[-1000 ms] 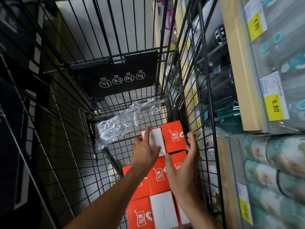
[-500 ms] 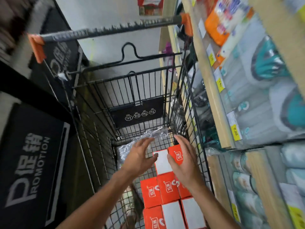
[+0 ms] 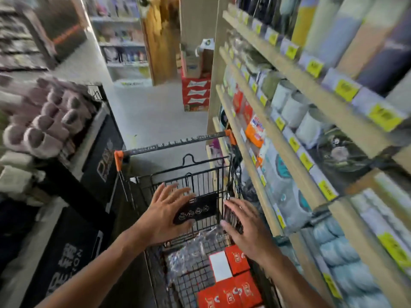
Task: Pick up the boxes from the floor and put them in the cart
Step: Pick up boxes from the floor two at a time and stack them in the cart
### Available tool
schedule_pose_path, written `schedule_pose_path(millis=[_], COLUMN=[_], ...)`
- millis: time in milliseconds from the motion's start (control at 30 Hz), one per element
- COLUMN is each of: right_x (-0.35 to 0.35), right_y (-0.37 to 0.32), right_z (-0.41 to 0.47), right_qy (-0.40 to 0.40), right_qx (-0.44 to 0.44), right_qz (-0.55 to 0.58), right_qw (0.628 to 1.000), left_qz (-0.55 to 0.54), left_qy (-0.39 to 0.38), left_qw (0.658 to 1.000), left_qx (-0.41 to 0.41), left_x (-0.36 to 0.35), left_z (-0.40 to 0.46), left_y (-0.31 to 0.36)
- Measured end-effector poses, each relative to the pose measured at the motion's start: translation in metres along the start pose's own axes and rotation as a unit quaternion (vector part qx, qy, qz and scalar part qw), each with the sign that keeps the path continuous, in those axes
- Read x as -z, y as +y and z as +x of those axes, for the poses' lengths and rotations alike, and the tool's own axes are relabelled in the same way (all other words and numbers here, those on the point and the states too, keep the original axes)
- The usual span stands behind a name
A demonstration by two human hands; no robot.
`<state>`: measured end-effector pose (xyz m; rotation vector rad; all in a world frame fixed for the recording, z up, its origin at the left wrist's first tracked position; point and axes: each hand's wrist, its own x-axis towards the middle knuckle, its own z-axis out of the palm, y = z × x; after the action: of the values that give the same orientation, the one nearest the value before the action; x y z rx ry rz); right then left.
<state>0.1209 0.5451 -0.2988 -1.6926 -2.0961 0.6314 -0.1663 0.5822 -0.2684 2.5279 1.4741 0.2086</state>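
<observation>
Our hands are both empty; the left hand (image 3: 165, 215) hangs spread, fingers splayed, above the cart (image 3: 200, 181) near its far wall, and the right hand (image 3: 241, 226) is likewise released, palm down, over the cart's right edge beside the shelf (image 3: 266, 134); neither touches a box.

The boxes (image 3: 231, 283) lie on the cart's wire floor, packed side by side against its right wall and running toward the near end; most show orange-red faces, one shows a plain white face (image 3: 220, 265); a crumpled clear wrap (image 3: 189, 252) lies on the cart floor just beyond and left of them. No box on the store floor is in view, so we cannot tell how many remain to fetch.

We judge these to be small cardboard cartons, light and fairly stiff, with square edges and a smooth printed skin that may be a little slippery; the corners would dent under a hard squeeze, and what is inside we cannot tell. One hand should span a single box across two opposite faces, thumb on one and fingers on the other; for several at once, we would press them together from the two outer ends, as a block, and support them underneath; a loose row held only by end pressure could buckle in the middle. Set down, they should go flush against those already packed, filling the free floor toward the left wall.
</observation>
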Motion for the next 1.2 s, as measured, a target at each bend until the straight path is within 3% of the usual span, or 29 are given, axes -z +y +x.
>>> schedule_pose_path(millis=[167,300,467,600,800,933,1200], right_x=[0.040,0.050,0.056,0.065,0.083,0.087,0.076], right_y=[-0.038,-0.073,-0.121,-0.134,-0.143,-0.149,-0.176], right_z=[-0.021,-0.055,-0.122,-0.193,-0.316,-0.412,-0.610], right_qy=[0.027,0.044,0.072,0.124,0.206,0.260,0.288], right_qx=[-0.016,-0.053,-0.111,-0.171,-0.249,-0.301,-0.388], right_qz=[-0.084,-0.141,-0.151,-0.162,-0.199,-0.211,-0.225], right_qw=[0.996,0.988,0.980,0.964,0.925,0.893,0.846], left_qz=[-0.008,-0.009,-0.036,-0.055,-0.060,-0.065,-0.057], left_qy=[0.006,-0.032,-0.033,-0.036,-0.036,-0.051,-0.088], left_qw=[0.998,0.993,0.979,0.954,0.886,0.848,0.781], left_qx=[-0.067,-0.117,-0.196,-0.292,-0.458,-0.524,-0.616], left_x=[0.045,0.065,0.075,0.082,0.076,0.063,0.038], left_z=[-0.003,-0.012,-0.022,-0.034,-0.045,-0.079,-0.190], left_y=[0.000,-0.001,0.020,0.074,0.180,0.263,0.397])
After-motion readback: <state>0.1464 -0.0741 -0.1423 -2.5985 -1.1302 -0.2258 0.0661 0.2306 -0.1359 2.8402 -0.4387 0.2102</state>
